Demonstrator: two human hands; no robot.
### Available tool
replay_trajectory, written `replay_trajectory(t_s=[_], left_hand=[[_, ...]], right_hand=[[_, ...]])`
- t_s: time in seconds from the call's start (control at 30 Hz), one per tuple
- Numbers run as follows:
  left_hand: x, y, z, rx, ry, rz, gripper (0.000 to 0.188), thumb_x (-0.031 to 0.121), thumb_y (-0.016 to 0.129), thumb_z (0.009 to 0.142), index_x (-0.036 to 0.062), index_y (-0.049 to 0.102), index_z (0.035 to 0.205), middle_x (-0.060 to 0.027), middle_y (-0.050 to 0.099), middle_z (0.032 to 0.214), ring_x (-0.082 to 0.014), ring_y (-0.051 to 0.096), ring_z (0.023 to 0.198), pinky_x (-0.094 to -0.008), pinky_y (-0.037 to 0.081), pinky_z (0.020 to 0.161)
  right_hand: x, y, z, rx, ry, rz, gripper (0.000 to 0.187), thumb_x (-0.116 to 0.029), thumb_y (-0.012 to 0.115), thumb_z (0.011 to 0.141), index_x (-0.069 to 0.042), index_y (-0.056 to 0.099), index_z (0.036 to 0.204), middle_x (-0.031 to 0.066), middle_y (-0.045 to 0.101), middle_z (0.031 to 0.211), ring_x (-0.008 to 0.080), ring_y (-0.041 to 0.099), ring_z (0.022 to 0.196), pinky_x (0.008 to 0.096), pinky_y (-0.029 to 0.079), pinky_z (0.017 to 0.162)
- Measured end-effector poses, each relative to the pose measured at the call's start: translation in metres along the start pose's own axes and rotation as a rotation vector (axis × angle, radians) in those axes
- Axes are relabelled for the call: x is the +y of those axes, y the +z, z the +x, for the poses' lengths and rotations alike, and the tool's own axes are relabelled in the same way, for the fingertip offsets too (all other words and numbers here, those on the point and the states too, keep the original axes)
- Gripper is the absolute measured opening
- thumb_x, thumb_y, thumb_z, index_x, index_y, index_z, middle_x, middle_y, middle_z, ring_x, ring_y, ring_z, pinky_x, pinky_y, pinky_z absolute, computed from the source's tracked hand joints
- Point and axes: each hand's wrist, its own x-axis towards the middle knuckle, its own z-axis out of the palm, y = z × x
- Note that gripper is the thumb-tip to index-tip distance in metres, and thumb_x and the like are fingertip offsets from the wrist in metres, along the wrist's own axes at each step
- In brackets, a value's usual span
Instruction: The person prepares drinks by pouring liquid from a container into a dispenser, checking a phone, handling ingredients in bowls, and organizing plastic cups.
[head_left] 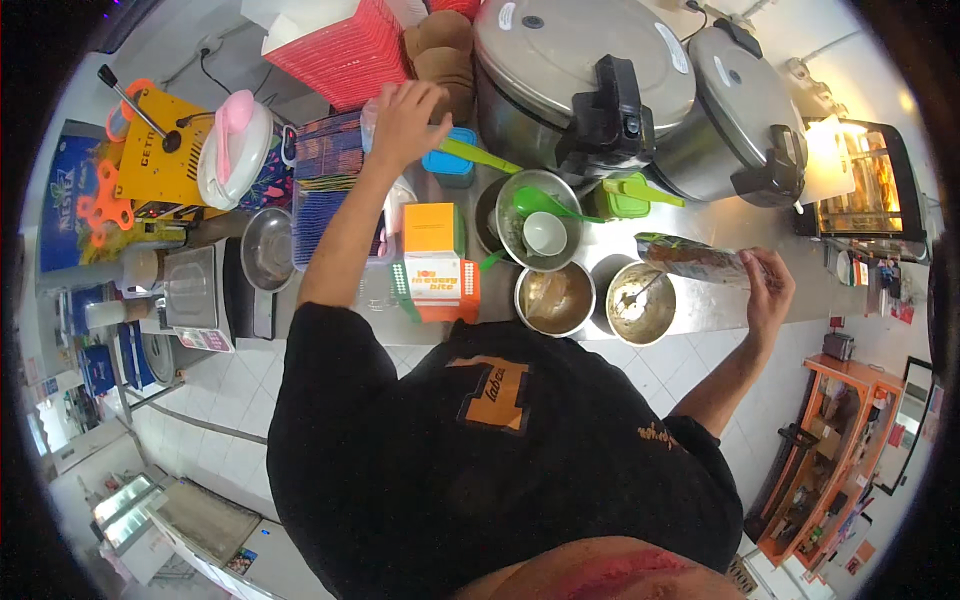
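My right hand [768, 285] grips the end of a long, shiny packet [695, 261] with dark and green print. The packet lies level, its far end beside the rim of a metal bowl [655, 327] that holds pale food and a spoon. My left hand [405, 125] reaches to the back left, fingers apart, next to a blue-lidded container [450, 170] and some clear plastic. Nothing shows in its grasp, though its underside is hidden. Left of the food bowl stands another metal bowl [553, 312] with brownish contents. Behind it a metal bowl [510, 215] holds a green spoon and a small white bowl [545, 234].
Two large lidded steel cookers [590, 70] stand along the back. Red-and-white stacked boxes [335, 55] rise behind my left hand. A tray of blue packets [325, 215] sits under my left forearm. An open orange-and-white carton [437, 290] lies at the counter's front.
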Motion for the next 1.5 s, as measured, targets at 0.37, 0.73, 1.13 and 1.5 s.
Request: replay_trajectory(t_s=[0.37, 0.73, 1.13, 1.5], left_hand=[[0.025, 0.046, -0.075, -0.842, -0.367, -0.294, 0.043, 0.048, 0.056, 0.089, 0.0117, 0.071, 0.109, -0.0195, 0.067, 0.109, -0.0365, 0.064, 0.102, -0.0465, 0.049, 0.090], [-0.034, 0.228, -0.086, -0.626, -0.232, -0.311, 0.061, 0.052, 0.061, 0.084, 0.0173, 0.051, 0.134, -0.0129, 0.057, 0.134, -0.0319, 0.056, 0.121, -0.0440, 0.044, 0.103], [-0.018, 0.089, -0.043, -0.736, -0.423, -0.289, 0.051, 0.031, 0.073, 0.079, 0.0157, 0.061, 0.125, -0.0186, 0.060, 0.124, -0.0344, 0.060, 0.109, -0.0485, 0.042, 0.099], [-0.104, -0.011, -0.054, -0.518, -0.542, 0.107, 0.065, 0.043, 0.072, 0.078, 0.0191, 0.052, 0.135, -0.0152, 0.058, 0.130, -0.0382, 0.061, 0.112, -0.0497, 0.049, 0.092]], right_hand=[[-0.135, 0.114, 0.020, 0.009, -0.140, 0.273, 0.008, -0.003, 0.071, 0.084, 0.003, 0.069, 0.089, 0.0063, 0.070, 0.084, 0.0103, 0.064, 0.080, 0.0233, 0.048, 0.075], [-0.162, 0.205, 0.040, -0.168, -0.359, 0.308, 0.008, -0.004, 0.071, 0.084, 0.002, 0.071, 0.089, 0.0051, 0.071, 0.084, 0.0100, 0.064, 0.080, 0.0239, 0.049, 0.076], [-0.148, 0.210, 0.039, -0.233, -0.215, 0.250, 0.010, -0.007, 0.071, 0.084, 0.001, 0.072, 0.091, 0.0055, 0.071, 0.085, 0.0114, 0.065, 0.080, 0.0257, 0.050, 0.077], [-0.156, 0.310, 0.068, -0.402, -0.405, 0.077, 0.013, -0.015, 0.071, 0.084, -0.004, 0.072, 0.092, 0.0101, 0.071, 0.080, 0.0206, 0.070, 0.074, 0.0323, 0.053, 0.069]])
